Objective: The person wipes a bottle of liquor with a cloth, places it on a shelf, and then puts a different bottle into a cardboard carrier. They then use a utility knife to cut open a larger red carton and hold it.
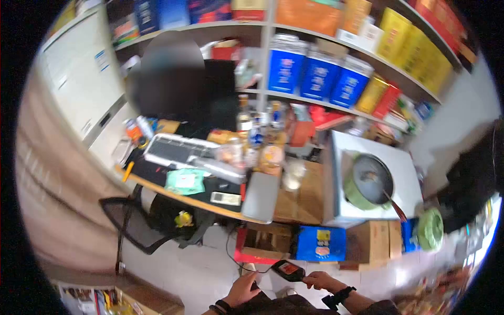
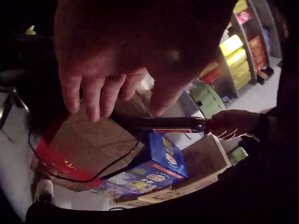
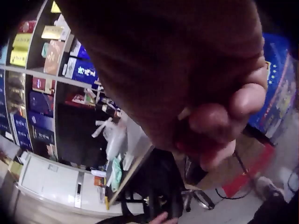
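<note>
My right hand (image 1: 323, 282) grips the handle of a black paddle-shaped device (image 1: 288, 270) with a red-orange label on its broad end. In the right wrist view the curled fingers (image 3: 212, 121) cover most of the handle. A thin black cord (image 1: 229, 247) runs close by the broad end. To the left of the device is my left hand (image 1: 242, 290), holding nothing; its fingers (image 2: 93, 95) hang loosely extended near the device in the left wrist view. Cardboard boxes (image 1: 270, 239) and a blue box (image 1: 321, 243) lie on the floor just beyond.
A desk edge (image 1: 181, 197) with keyboard (image 1: 176, 150) and closed laptop (image 1: 261, 195) lies ahead, a black mesh chair (image 1: 126, 226) in front. Right of it, a white cabinet (image 1: 336, 173) bears a green pan (image 1: 362, 191). Shelves (image 1: 315, 34) with boxes line the back.
</note>
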The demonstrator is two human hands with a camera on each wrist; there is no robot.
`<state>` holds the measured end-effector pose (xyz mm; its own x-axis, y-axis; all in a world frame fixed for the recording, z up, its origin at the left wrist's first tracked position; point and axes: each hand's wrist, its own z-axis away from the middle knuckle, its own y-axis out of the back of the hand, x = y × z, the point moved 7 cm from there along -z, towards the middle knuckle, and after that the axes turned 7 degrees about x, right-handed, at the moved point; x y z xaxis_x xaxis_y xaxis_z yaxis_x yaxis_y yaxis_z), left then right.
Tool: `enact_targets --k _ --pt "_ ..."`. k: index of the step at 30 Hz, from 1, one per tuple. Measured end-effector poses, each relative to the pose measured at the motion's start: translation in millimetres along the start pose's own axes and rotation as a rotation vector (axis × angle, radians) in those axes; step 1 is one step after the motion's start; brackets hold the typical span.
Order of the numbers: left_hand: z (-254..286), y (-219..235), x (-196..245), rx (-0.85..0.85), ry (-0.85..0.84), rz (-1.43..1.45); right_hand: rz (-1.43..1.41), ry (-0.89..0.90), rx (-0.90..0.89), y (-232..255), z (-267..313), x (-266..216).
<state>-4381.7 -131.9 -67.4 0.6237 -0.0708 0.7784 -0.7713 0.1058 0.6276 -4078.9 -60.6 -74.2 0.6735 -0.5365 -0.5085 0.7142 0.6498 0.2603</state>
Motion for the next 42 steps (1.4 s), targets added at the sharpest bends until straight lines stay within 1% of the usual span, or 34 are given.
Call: enact_targets --k 3,4,7,8,9,11,12,13,15,16,17,18,19,21,22,23,24,25,26,27,28,29,30,31,33,34,35,37,38,39,40,41,42 --pt "-21 -22 98 -0.099 -0.331 -0.246 -0.126 0.002 -0.095 -7 68 32" --pt "-21 -42 123 -0.187 -0.433 -0.2 -0.139 0.005 -0.139 -8 87 48" --pt "1 -132 170 -0.569 -0.561 -0.272 -0.322 0.247 -0.176 8 156 94" --pt "9 -153 185 -0.546 -0.621 -0.036 -0.348 0.309 -0.178 14 172 122" --pt "17 -186 192 -0.645 -0.567 0.047 -0.376 0.371 -0.181 19 187 150" --pt "38 -242 219 -0.891 -0.456 0.187 -0.599 0.287 -0.188 15 213 222" --pt "45 -247 267 -0.983 -0.414 0.137 -0.613 0.306 -0.156 20 230 251" --pt "51 -273 276 -1.046 -0.421 0.13 -0.571 0.354 -0.11 26 252 273" --pt "62 -331 286 -1.157 -0.42 0.137 -0.621 0.085 0.157 34 275 329" --pt "59 -315 361 -1.223 -0.314 -0.007 -0.582 0.07 0.316 54 306 331" --pt "55 -329 386 -1.224 -0.381 -0.026 -0.527 0.05 0.462 73 334 337" --pt "54 -349 393 -1.213 -0.459 -0.052 -0.607 0.147 0.559 78 338 358" --pt "51 -370 398 -1.198 -0.533 -0.079 -0.643 0.158 0.641 83 351 372" --pt "46 -405 420 -1.216 -0.588 -0.081 -0.719 0.176 0.805 96 371 397" --pt "43 -427 424 -1.231 -0.594 -0.066 -0.813 0.163 0.832 100 375 414" --pt "42 -442 432 -1.245 -0.591 -0.053 -1.072 0.139 0.802 110 398 418" --pt "37 -463 436 -1.316 -0.506 -0.068 -1.117 0.124 0.896 115 397 445" --pt "27 -485 441 -1.259 -0.541 -0.038 -1.157 0.104 0.976 116 393 471" --pt "21 -495 473 -1.328 -0.382 0.127 -1.145 0.124 1.08 125 400 489" --pt "12 -508 499 -1.344 -0.209 0.249 -1.127 0.138 1.171 138 406 506" --pt "0 -527 509 -1.35 0.007 0.279 -1.216 0.106 1.154 147 408 523" --pt "-9 -546 530 -1.32 0.163 0.396 -1.29 0.074 1.14 158 409 539" --pt "-23 -574 542 -1.341 0.244 0.455 -1.316 0.099 1.141 173 408 553" --pt "-36 -599 564 -1.318 0.275 0.548 -1.313 0.049 1.1 188 403 567" --pt "-67 -653 600 -1.271 0.309 0.642 -1.298 -0.042 1.051 223 398 592" --pt "-79 -676 621 -1.276 0.333 0.684 -1.224 -0.018 1.051 240 392 607" --pt "-90 -697 646 -1.285 0.358 0.726 -1.176 -0.064 0.992 262 395 619" --pt "-108 -740 693 -1.295 0.385 0.8 -1.125 -0.032 0.948 313 405 642" --pt "-118 -762 715 -1.307 0.378 0.812 -1.069 -0.075 0.968 339 414 654" --pt "-123 -781 734 -1.33 0.378 0.808 -1.092 -0.091 0.979 360 422 668" --pt "-128 -802 752 -1.39 0.415 0.752 -1.121 -0.109 0.996 383 432 682" --pt "-133 -823 769 -1.401 0.451 0.747 -1.149 -0.122 1.026 403 439 699" --pt "-135 -846 786 -1.418 0.491 0.737 -1.158 -0.09 1.106 421 445 720"
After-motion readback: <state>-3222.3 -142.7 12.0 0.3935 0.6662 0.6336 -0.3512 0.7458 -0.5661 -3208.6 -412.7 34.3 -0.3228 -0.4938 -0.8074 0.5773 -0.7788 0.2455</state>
